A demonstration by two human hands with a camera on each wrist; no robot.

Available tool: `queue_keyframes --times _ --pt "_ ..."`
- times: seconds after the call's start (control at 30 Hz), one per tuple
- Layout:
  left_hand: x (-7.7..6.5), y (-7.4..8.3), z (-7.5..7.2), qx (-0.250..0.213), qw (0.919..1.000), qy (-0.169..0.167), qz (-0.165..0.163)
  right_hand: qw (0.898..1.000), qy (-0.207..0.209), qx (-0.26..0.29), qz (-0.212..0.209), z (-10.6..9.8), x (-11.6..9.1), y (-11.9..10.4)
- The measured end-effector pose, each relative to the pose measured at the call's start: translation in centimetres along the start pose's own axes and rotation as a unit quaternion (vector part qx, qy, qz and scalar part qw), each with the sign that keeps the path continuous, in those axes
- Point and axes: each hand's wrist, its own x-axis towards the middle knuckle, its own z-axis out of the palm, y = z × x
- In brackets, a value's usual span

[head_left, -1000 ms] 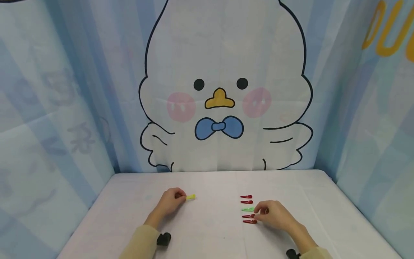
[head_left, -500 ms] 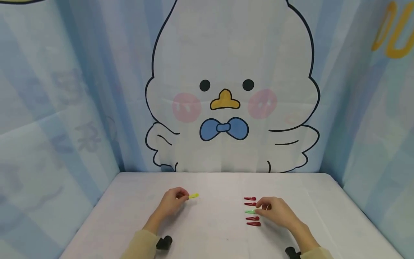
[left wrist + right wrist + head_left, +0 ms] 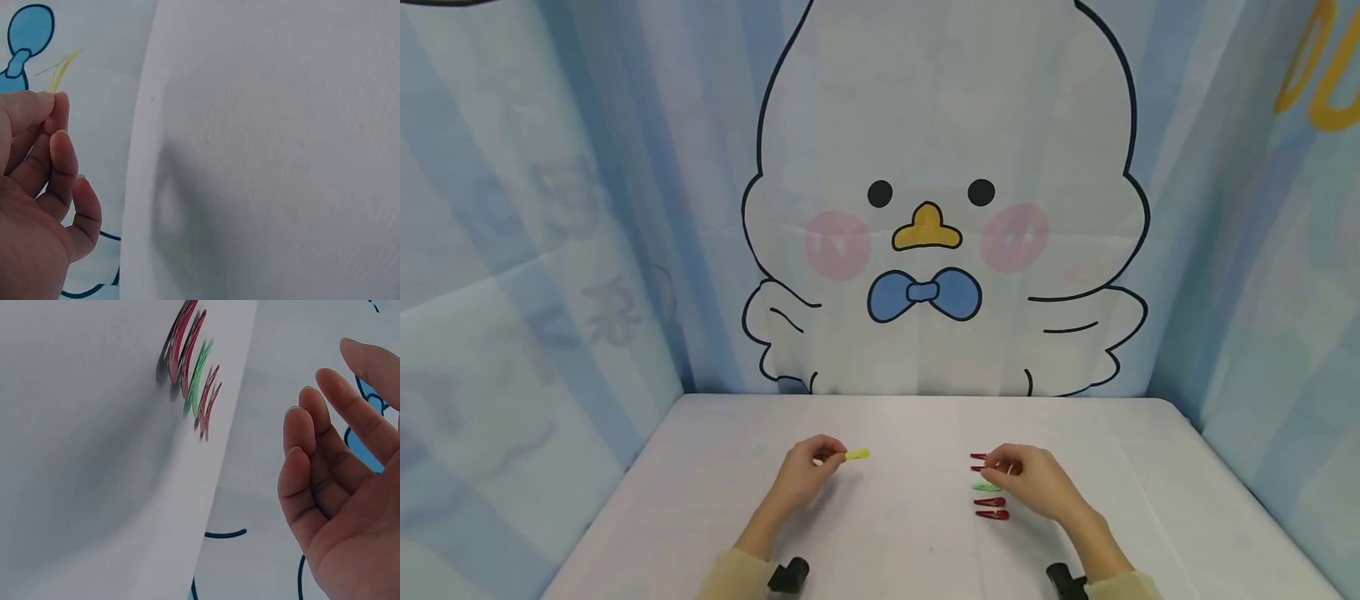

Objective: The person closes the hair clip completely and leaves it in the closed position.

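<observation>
My left hand (image 3: pixel 805 475) pinches a yellow snap hair clip (image 3: pixel 857 454) between thumb and index finger, over the left part of the table. In the left wrist view the yellow clip (image 3: pixel 67 69) is snapped apart into two thin arms above the fingertips. My right hand (image 3: pixel 1037 482) hovers at the right end of a short column of hair clips, its fingers loosely bent and holding nothing. A green clip (image 3: pixel 200 375) lies in the middle of that column, with two red ones on each side. In the head view, the hand partly covers the farther red clips (image 3: pixel 978 456).
A white cloth covers the table (image 3: pixel 917 542), which ends at a curtain (image 3: pixel 925 358) printed with a duck in a blue bow tie. More curtains hang on the left and right. A black wrist camera (image 3: pixel 789 575) sits on the left wrist, another (image 3: pixel 1066 581) on the right.
My right hand has moved away from me along the clips, from beside the green one to over the farther red ones. The left hand keeps pinching the yellow clip. The head view has shifted slightly.
</observation>
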Motion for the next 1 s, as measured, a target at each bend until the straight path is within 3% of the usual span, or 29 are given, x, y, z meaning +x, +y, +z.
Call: queue_keyframes --times 0.33,0.67,1.0 --pt "-0.4 2.2 1.4 -0.013 0.9982 -0.005 0.058 1.000 0.013 0.022 -0.016 0.6 0.1 -1.4" --pt "-0.9 3.7 2.4 -0.033 0.9977 -0.018 0.056 0.997 0.017 0.052 -0.061 1.8 0.4 -2.7" --pt "-1.2 5.0 3.4 -0.035 0.9947 -0.020 0.094 0.992 0.021 0.074 -0.105 3.1 0.7 -4.6"
